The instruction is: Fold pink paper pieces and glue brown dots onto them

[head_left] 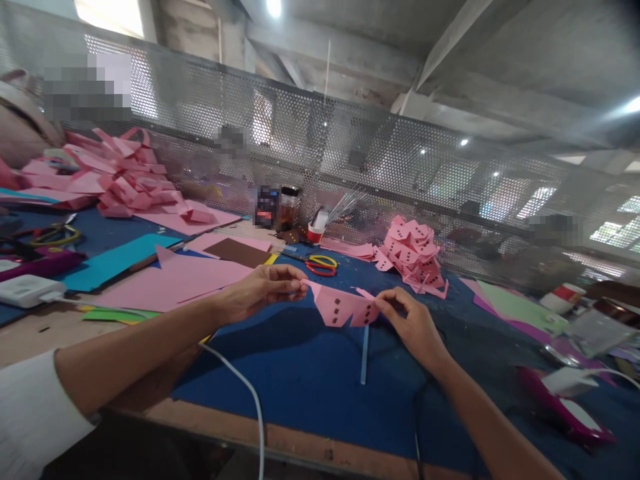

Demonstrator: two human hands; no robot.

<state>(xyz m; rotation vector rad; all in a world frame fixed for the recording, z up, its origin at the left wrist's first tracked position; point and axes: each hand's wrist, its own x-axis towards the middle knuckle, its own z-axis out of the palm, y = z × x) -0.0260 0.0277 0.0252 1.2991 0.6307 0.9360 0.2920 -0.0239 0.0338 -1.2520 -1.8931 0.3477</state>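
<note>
Between my two hands a pink paper cutout (331, 307) with dark brown diamond shapes is held up over the blue table top. My left hand (267, 290) pinches its narrow left end between thumb and fingertips. At the opposite end my right hand (407, 320) pinches the paper near a column of diamonds. The cutout has slanted, notched lower edges, and a thin strip sticks up near the right fingers. Below it a translucent stick (365, 357), like a hot glue stick, points toward me; its far end is hidden behind the paper.
Scissors (320, 264) with red and yellow handles lie beyond my hands. A heap of similar pink cutouts (410, 250) sits behind on the right. Pink strips (125, 173) pile up at left. A white cable (245, 383) crosses the table's front edge (300, 440). A perforated metal screen (360, 140) stands behind.
</note>
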